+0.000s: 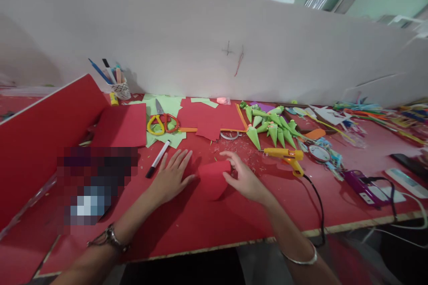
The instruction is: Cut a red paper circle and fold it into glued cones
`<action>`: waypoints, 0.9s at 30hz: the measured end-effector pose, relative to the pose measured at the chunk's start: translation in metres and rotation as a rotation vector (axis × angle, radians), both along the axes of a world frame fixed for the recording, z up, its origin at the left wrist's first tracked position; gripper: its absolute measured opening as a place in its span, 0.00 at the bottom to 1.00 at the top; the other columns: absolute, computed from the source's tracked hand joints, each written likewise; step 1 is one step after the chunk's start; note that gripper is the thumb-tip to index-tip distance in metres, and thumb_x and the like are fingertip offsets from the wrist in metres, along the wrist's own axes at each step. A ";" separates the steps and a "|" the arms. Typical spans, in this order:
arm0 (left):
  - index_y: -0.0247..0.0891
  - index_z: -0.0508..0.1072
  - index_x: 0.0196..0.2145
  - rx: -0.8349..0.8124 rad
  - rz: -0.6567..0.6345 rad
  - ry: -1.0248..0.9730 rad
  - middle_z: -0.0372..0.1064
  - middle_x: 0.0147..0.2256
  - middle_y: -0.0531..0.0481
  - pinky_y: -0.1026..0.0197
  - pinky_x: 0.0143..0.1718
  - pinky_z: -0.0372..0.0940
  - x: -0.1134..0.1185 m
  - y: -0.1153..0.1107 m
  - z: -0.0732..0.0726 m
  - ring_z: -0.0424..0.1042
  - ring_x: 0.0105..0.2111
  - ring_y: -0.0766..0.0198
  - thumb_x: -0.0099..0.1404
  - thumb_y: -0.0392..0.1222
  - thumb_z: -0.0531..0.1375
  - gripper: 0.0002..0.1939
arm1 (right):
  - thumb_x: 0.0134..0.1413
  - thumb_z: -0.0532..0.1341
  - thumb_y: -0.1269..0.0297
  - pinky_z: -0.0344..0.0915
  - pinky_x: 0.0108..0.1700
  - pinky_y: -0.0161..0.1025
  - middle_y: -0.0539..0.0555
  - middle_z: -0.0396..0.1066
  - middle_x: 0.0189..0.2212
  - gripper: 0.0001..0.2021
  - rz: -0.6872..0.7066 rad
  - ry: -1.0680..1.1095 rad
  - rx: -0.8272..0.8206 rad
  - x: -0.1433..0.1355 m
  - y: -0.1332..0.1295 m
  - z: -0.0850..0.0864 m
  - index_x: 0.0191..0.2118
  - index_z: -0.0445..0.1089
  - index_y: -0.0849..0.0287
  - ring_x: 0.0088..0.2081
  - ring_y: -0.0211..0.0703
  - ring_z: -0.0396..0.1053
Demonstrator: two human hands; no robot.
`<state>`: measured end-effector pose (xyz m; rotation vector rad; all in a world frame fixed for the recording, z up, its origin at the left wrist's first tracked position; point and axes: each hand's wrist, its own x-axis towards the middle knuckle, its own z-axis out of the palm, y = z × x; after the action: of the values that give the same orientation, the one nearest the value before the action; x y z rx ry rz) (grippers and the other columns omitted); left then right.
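A piece of red craft paper (214,180), partly curled, sits on the red tabletop near the front. My right hand (245,178) grips its right edge between thumb and fingers. On the paper's left, my left hand (174,176) lies flat with fingers spread, holding nothing. Close to the left fingertips is a black-and-white marker (158,159). Beyond the hands, scissors (163,122) with yellow and red handles rest on pale green paper (163,100). More red paper (209,118) lies at the back. A yellow glue gun (284,155) is right of my right hand.
Green paper cones (272,131) are heaped at the back right. A cup of pens (120,89) stands back left, beside a red upright board (50,142). The glue gun's black cord (319,200) drops over the front edge. A purple power strip (363,189) sits at right.
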<state>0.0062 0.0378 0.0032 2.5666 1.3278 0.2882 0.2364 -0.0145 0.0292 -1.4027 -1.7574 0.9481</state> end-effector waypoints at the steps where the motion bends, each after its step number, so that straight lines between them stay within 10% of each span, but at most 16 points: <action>1: 0.39 0.47 0.60 -0.043 -0.008 -0.062 0.48 0.60 0.41 0.40 0.57 0.35 0.003 0.000 0.006 0.44 0.60 0.51 0.63 0.53 0.48 0.31 | 0.48 0.53 0.73 0.61 0.33 0.34 0.49 0.64 0.32 0.23 0.022 -0.001 -0.006 -0.002 0.004 0.002 0.52 0.54 0.54 0.28 0.36 0.62; 5: 0.43 0.52 0.57 -0.326 -0.106 -0.362 0.59 0.54 0.44 0.46 0.54 0.50 0.017 -0.007 0.024 0.58 0.53 0.54 0.57 0.50 0.56 0.31 | 0.47 0.54 0.74 0.59 0.29 0.32 0.47 0.62 0.27 0.15 0.078 0.009 0.009 -0.008 0.013 0.008 0.43 0.62 0.55 0.25 0.35 0.60; 9: 0.39 0.65 0.41 -0.231 -0.019 -0.623 0.68 0.37 0.49 0.58 0.42 0.62 0.021 -0.015 0.023 0.67 0.39 0.62 0.57 0.37 0.54 0.12 | 0.43 0.55 0.77 0.60 0.35 0.35 0.49 0.64 0.28 0.08 0.095 0.088 0.171 -0.009 0.013 0.015 0.28 0.65 0.58 0.31 0.37 0.63; 17: 0.43 0.61 0.51 0.089 -0.444 -0.112 0.62 0.52 0.50 0.53 0.53 0.51 0.008 -0.018 0.007 0.58 0.52 0.59 0.60 0.34 0.53 0.21 | 0.38 0.53 0.82 0.58 0.48 0.42 0.54 0.69 0.43 0.13 0.086 0.018 0.114 0.010 -0.009 -0.015 0.28 0.67 0.57 0.45 0.43 0.66; 27: 0.50 0.56 0.57 0.018 -0.293 0.071 0.52 0.59 0.52 0.44 0.57 0.37 0.010 -0.018 -0.005 0.49 0.58 0.54 0.65 0.49 0.48 0.22 | 0.47 0.47 0.79 0.60 0.45 0.41 0.54 0.68 0.37 0.14 -0.110 -0.177 0.193 0.041 -0.033 -0.011 0.31 0.67 0.56 0.42 0.43 0.66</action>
<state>0.0160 0.0198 -0.0014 2.7614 0.9540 0.1558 0.2775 -0.0472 0.0186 -1.4761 -1.8249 0.5942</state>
